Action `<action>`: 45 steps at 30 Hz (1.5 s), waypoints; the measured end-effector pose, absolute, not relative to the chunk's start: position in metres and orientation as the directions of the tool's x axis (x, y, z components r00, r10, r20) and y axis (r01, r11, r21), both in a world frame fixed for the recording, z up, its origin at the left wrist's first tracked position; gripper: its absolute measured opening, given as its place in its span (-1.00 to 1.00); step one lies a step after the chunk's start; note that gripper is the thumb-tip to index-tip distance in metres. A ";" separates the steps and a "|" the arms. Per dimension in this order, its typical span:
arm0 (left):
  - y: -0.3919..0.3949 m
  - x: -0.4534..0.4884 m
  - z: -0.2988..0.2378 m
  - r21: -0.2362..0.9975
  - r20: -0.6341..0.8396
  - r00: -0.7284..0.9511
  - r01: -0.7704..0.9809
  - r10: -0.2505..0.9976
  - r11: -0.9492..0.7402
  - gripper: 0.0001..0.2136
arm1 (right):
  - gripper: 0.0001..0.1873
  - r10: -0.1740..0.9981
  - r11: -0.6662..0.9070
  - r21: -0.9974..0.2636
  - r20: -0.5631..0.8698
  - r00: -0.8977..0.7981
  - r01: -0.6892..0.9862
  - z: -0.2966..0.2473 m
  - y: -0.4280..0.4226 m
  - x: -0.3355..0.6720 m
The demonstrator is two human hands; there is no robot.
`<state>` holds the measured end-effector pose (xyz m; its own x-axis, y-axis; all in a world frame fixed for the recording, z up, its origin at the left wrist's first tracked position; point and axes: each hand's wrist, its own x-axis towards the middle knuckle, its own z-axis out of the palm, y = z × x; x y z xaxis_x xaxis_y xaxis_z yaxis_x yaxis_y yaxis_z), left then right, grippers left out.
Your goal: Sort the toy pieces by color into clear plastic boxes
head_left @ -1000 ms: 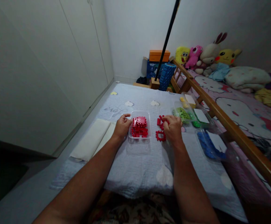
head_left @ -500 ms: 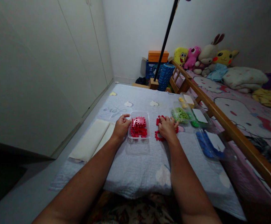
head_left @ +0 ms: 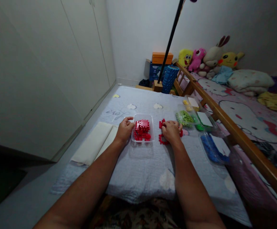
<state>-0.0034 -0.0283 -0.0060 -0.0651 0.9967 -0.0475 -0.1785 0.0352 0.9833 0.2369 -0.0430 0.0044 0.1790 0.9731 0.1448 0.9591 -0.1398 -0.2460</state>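
Left hand (head_left: 124, 130): grasps a clear tub's (head_left: 152, 128) left side
Right hand (head_left: 171, 131): covers red pieces (head_left: 160, 139), its grip impossible to tell

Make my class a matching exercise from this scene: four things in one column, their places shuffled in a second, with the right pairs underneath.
Things
1. Left hand
2. Right hand
3. Folded cream cloth
4. Orange box

Places
A. Above a blue box, near the far wall
B. Over the loose red pieces
C. On the table cover, beside the left forearm
D. At the left edge of the clear container of red blocks

Right pairs: 1-D, 2-B, 3-C, 4-A
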 end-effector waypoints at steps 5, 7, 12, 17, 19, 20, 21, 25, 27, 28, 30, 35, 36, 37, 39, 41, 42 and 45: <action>-0.027 -0.004 -0.009 0.986 -0.043 -0.063 -0.166 0.997 0.032 -0.57 | -0.71 0.951 -0.168 -0.309 0.198 0.236 0.936 0.014 -0.047 0.239; -0.027 -0.004 -0.008 0.986 -0.042 -0.067 -0.164 0.997 0.031 -0.57 | -0.71 0.935 -0.136 -0.377 0.256 0.245 0.916 0.018 -0.050 0.240; -0.029 -0.003 -0.007 0.984 -0.047 -0.074 -0.173 0.996 0.034 -0.58 | -0.73 0.907 0.156 -0.593 0.403 0.124 0.790 0.028 -0.061 0.226; -0.029 -0.004 -0.007 0.984 -0.054 -0.073 -0.172 0.996 0.041 -0.58 | -0.79 0.914 0.345 -0.604 0.391 -0.110 0.718 0.034 -0.074 0.199; -0.028 -0.004 -0.008 0.985 -0.050 -0.075 -0.169 0.996 0.037 -0.58 | -0.78 0.917 0.374 -0.582 0.350 -0.193 0.722 0.035 -0.077 0.193; -0.027 -0.004 -0.009 0.985 -0.049 -0.075 -0.167 0.996 0.036 -0.58 | -0.78 0.917 0.383 -0.570 0.331 -0.224 0.727 0.036 -0.078 0.191; -0.027 -0.005 -0.010 0.986 -0.048 -0.074 -0.163 0.996 0.036 -0.58 | -0.77 0.916 0.390 -0.559 0.314 -0.249 0.732 0.036 -0.079 0.190; -0.026 -0.005 -0.011 0.988 -0.039 -0.075 -0.154 0.996 0.027 -0.58 | -0.74 0.921 0.386 -0.528 0.272 -0.280 0.756 0.035 -0.079 0.189; -0.026 -0.005 -0.010 0.987 -0.037 -0.077 -0.158 0.996 0.025 -0.58 | -0.74 0.927 0.369 -0.527 0.268 -0.262 0.765 0.033 -0.078 0.189; -0.027 -0.005 -0.010 0.987 -0.039 -0.077 -0.161 0.996 0.026 -0.58 | -0.74 0.930 0.360 -0.527 0.271 -0.249 0.770 0.032 -0.078 0.188; -0.027 -0.004 -0.009 0.986 -0.044 -0.073 -0.165 0.996 0.031 -0.58 | -0.74 0.933 0.345 -0.525 0.283 -0.222 0.778 0.031 -0.077 0.187; -0.028 -0.004 -0.008 0.983 -0.051 -0.073 -0.177 0.996 0.037 -0.57 | -0.76 0.930 0.315 -0.521 0.334 -0.150 0.793 0.028 -0.074 0.192; -0.028 -0.004 -0.008 0.983 -0.053 -0.072 -0.181 0.996 0.040 -0.57 | -0.76 0.930 0.298 -0.524 0.346 -0.120 0.798 0.028 -0.073 0.195; -0.028 -0.004 -0.008 0.982 -0.056 -0.070 -0.183 0.996 0.042 -0.56 | -0.75 0.931 0.275 -0.527 0.356 -0.085 0.804 0.028 -0.072 0.199; -0.029 -0.004 -0.008 0.982 -0.057 -0.069 -0.182 0.996 0.043 -0.56 | -0.72 0.928 0.223 -0.536 0.371 -0.010 0.814 0.028 -0.069 0.208; -0.029 -0.004 -0.008 0.983 -0.053 -0.071 -0.181 0.996 0.040 -0.56 | -0.70 0.921 0.166 -0.539 0.384 0.065 0.826 0.028 -0.065 0.218; -0.029 -0.004 -0.008 0.983 -0.051 -0.071 -0.181 0.996 0.038 -0.56 | -0.69 0.915 0.132 -0.535 0.389 0.104 0.835 0.027 -0.063 0.223; -0.029 -0.003 -0.006 0.981 -0.057 -0.071 -0.191 0.996 0.042 -0.56 | -0.68 0.900 0.009 -0.492 0.383 0.207 0.871 0.025 -0.060 0.233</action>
<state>-0.0034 -0.0295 -0.0063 -0.0710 0.9959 -0.0565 -0.1914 0.0420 0.9806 0.2326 -0.0598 0.0248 0.2073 0.9000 0.3834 0.8708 0.0089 -0.4916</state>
